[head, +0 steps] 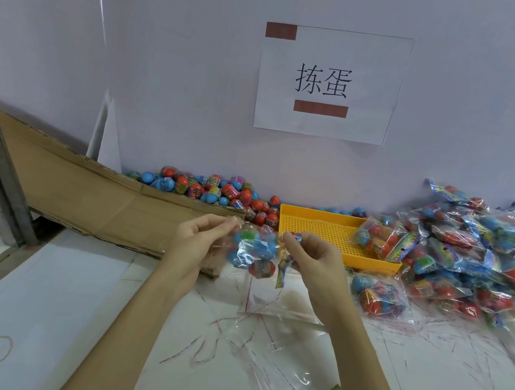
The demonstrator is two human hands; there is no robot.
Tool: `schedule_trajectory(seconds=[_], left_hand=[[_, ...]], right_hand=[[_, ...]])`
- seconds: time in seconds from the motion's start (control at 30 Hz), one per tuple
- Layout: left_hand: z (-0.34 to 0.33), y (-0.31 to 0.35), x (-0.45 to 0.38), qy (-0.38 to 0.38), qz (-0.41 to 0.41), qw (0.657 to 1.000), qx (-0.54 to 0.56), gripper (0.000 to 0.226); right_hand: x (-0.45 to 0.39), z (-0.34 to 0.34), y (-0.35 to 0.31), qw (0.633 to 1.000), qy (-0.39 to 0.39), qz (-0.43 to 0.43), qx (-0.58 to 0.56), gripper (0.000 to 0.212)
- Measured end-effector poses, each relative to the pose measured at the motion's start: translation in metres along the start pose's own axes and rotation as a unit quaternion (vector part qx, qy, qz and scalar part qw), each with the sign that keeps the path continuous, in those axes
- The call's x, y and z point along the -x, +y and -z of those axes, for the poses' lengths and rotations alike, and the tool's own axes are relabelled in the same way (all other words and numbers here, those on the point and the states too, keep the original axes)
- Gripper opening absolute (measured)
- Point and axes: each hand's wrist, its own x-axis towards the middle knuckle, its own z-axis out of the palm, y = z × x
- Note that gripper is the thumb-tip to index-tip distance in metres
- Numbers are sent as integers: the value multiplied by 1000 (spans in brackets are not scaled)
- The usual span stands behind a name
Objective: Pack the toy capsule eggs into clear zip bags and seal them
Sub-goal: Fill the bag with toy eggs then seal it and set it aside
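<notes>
1. White surface point(64, 299) against a pale wall; loose capsule eggs point(210, 189) still heaped at the back, so plenty left to pack
2. Left hand point(196, 242) and right hand point(310, 257) pinch the filled zip bag's point(252, 249) top, seemingly mid-seal
3. Empty bags point(273, 366) wait below
4. Packed bags point(483, 254) piled at right

white table point(68, 316) | loose eggs point(213, 189), yellow tray point(322, 227), packed bags point(493, 252) (heaped right)

Loose eggs point(216, 190) behind tray point(314, 229); bagged pile point(490, 252) prob. right.
</notes>
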Motion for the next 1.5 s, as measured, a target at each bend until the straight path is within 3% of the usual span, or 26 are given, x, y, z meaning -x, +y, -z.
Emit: schedule_trajectory(seconds=[0.2, 0.4, 0.5, 0.63, 0.8, 0.97, 1.07, 1.17, 1.27, 1.37, 1.5], left_hand=[[-3, 0, 0, -3, 7, 999, 37, 8], [-6, 0, 4, -62, 5, 998, 11, 21], [-9, -1, 5, -16, -9, 999, -29, 21], [-9, -2, 2, 44, -23, 999, -5, 14], [-1, -4, -3, 89, -44, 995, -2, 15], [0, -8, -5, 91, -80, 991, -50, 15], [1, -11, -6, 98, -108, 986, -82, 14], [2, -11, -7, 54, -81, 989, -114, 6], [0, -8, -5, -43, -69, 990, -119, 28], [-2, -6, 1, -131, -74, 975, -162, 25], [-6, -9, 6, -100, -105, 964, -225, 16]], right_hand=[[2, -9, -3, 997, 55, 54, 11, 31], [0, -5, -1, 998, 54, 24, -9, 25], [-1, -4, -1, 999, 48, 24, 2, 22], [1, -6, -2, 999, 28, 38, 18, 22], [5, -7, -1, 998, -66, -21, -12, 22], [4, -7, 1, 998, -12, -39, -47, 14], [3, -8, 2, 998, 53, 12, 27, 9], [4, -7, 1, 999, 30, 32, 28, 8], [5, -2, -2, 999, -34, 17, -6, 13], [5, -2, -4, 998, -64, 19, 4, 11], [6, -5, -5, 997, -72, 8, 25, 15]])
